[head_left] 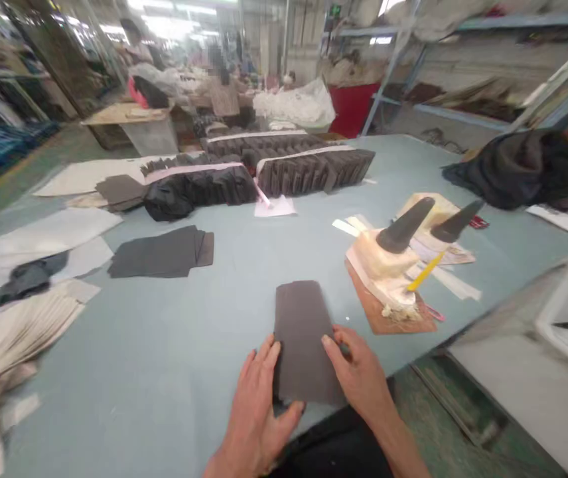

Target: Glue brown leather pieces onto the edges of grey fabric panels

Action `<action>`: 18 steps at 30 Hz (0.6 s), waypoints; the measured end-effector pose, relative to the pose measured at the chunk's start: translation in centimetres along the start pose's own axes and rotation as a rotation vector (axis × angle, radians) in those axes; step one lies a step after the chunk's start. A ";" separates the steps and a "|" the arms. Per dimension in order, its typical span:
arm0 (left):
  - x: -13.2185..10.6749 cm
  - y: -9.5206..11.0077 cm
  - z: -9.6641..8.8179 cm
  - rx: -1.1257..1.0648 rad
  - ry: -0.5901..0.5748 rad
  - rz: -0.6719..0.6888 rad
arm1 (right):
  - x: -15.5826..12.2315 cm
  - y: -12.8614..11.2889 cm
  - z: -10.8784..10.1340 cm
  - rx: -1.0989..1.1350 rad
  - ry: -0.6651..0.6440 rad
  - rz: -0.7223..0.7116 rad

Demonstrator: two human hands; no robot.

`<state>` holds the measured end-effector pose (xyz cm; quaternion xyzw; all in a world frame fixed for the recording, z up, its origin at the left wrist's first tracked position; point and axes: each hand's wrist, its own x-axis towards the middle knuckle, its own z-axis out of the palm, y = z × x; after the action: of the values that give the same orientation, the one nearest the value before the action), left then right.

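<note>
Both the left hand [257,405] and the right hand [358,375] lie with open, flat fingers on the edges of a dark grey rectangular fabric piece [304,338] on the pale blue-grey table [189,332].

You can read no text, label, brand or number here. The cloth piece [302,335] under your hands is plain, the papers [444,247] on the desk [244,279] are too blurred, and so is the green sign [334,10] far behind.

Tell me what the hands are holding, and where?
Nothing is gripped: the left hand and right hand rest flat on the side edges of a dark fabric piece lying on the table.
</note>
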<state>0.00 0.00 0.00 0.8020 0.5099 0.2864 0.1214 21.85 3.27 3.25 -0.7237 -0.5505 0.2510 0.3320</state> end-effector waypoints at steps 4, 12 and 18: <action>0.0 0.4 -0.3 -0.043 0.021 -0.040 | 0.4 0.3 0.1 -0.028 -0.020 -0.025; -0.2 -0.2 0.1 -0.096 0.022 -0.043 | 1.3 0.0 -1.1 -0.130 -0.134 -0.106; 0.0 -0.5 0.2 -0.050 0.017 -0.023 | 1.8 -0.9 -1.1 -0.281 -0.140 -0.121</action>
<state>-0.28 0.22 -0.39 0.7903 0.5126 0.3047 0.1404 22.54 4.90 4.67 -0.7093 -0.6445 0.2008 0.2028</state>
